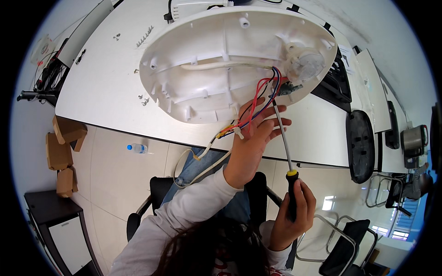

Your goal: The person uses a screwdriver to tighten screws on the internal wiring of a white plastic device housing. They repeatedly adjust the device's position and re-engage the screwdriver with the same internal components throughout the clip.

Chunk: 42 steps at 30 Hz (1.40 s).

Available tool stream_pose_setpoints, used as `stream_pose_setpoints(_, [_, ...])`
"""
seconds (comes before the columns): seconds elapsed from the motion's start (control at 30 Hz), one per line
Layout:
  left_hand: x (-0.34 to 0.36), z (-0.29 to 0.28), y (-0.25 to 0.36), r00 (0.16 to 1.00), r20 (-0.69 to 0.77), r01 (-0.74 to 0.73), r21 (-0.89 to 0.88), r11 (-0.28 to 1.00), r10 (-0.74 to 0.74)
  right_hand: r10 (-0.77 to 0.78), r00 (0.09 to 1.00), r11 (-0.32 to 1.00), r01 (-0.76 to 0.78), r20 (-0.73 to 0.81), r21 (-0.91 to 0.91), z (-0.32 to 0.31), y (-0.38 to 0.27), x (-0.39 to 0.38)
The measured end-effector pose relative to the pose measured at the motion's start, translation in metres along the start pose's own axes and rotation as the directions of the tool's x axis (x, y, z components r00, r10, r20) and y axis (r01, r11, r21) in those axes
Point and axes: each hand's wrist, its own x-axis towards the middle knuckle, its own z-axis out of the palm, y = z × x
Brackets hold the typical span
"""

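Observation:
A black-and-yellow screwdriver (284, 142) is held by its handle in my right hand (298, 214), its long metal shaft pointing up and away. The tip reaches a small dark part (286, 89) at the right of a large white oval plastic shell (202, 87). My left hand (251, 138) lies at the shell's near edge, fingers stretched and spread beside the shaft. Red, blue and black wires (258, 99) run across that hand from the dark part. They meet a pale cable (206, 151) that hangs over the table edge. A translucent round piece (306, 64) sits above the dark part.
Several screws (145, 37) lie on the white table (101, 87), left of the shell. A dark oval panel (360, 146) is at the right. Cardboard boxes (59, 151) and a plastic bottle (137, 148) are on the floor; a chair (343, 244) stands at lower right.

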Motion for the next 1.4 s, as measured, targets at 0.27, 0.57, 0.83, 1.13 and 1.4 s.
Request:
stream_pose_setpoints(0.27, [0.002, 0.004, 0.016, 0.958, 0.070, 0.266, 0.148, 0.953, -0.278, -0.031, 0.989, 0.984, 0.005, 0.142, 0.178, -0.002, 0.003, -0.006])
stream_pose_setpoints(0.57, [0.000, 0.001, 0.016, 0.961, 0.079, 0.256, 0.103, 0.961, -0.265, -0.108, 0.425, -0.568, -0.769, 0.899, 0.295, -0.008, 0.045, -0.034])
stream_pose_setpoints(0.83, [0.001, -0.001, 0.018, 0.957, 0.115, 0.256, 0.092, 0.962, -0.265, -0.148, 0.406, -0.637, -0.737, 0.902, 0.227, -0.015, 0.035, -0.027])
stream_pose_setpoints(1.13, [0.003, 0.000, 0.016, 0.944, 0.157, 0.261, 0.189, 0.947, -0.291, 0.304, 0.894, 0.780, -0.432, 0.329, 0.453, -0.007, 0.022, -0.024])
stream_pose_setpoints(1.4, [0.006, 0.001, 0.016, 0.909, 0.192, 0.269, 0.411, 0.871, -0.371, 0.108, 0.994, 0.959, -0.105, 0.004, 0.262, -0.009, 0.023, -0.020])
